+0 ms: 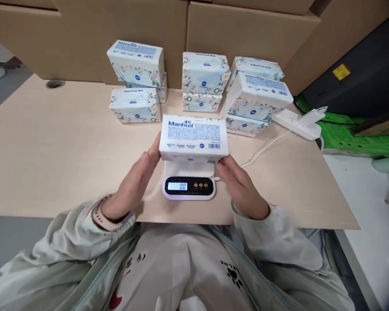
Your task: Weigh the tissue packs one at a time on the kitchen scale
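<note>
A tissue pack labelled Manhua is held between my two hands, above a white digital scale. My left hand presses against the pack's left end, its fingers partly hidden. At the right end, my right hand grips the lower corner, with most fingertips out of sight behind the pack. The scale's lit display reads 0.0, and the pack covers much of its weighing plate. Whether the pack's underside touches the plate is hidden.
Behind stand more tissue packs in stacks: left, middle and right. Cardboard boxes line the table's back edge. A white power strip lies at the right, its cable running towards the scale.
</note>
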A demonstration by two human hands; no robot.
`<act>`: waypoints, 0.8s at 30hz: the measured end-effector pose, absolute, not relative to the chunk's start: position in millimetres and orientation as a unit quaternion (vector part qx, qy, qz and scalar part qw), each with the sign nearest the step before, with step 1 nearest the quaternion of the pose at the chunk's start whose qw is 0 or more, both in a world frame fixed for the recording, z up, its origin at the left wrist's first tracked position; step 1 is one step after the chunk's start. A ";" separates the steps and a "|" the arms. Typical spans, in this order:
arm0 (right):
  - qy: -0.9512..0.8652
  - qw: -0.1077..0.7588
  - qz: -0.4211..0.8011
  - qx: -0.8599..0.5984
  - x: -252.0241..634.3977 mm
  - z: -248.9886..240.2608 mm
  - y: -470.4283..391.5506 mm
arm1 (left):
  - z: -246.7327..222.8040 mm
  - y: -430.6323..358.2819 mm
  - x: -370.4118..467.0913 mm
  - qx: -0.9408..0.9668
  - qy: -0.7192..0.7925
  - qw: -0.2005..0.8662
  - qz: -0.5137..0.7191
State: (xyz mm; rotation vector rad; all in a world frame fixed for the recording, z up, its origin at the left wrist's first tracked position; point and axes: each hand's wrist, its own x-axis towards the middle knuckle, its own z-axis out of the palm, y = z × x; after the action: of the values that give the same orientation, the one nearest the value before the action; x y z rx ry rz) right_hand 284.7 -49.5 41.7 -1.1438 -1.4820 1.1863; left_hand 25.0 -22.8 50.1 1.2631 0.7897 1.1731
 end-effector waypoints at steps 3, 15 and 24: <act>-0.624 0.438 0.431 -0.482 287.0 15.2 -54.3 | 28.9 -30.6 24.7 0.537 0.359 0.600 0.472; -0.427 0.670 0.326 -0.512 294.3 -9.8 -48.8 | 8.0 -14.6 15.0 0.476 0.419 0.523 0.570; -0.408 0.662 0.345 -0.525 294.2 -10.0 -48.5 | 7.0 -15.2 11.7 0.478 0.420 0.536 0.555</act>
State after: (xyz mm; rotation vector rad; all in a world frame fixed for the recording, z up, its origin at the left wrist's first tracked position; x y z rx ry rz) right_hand 294.2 -48.5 -10.0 -1.1878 -0.9234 0.7790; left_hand 11.7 -15.2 7.0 1.1374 0.9990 1.3218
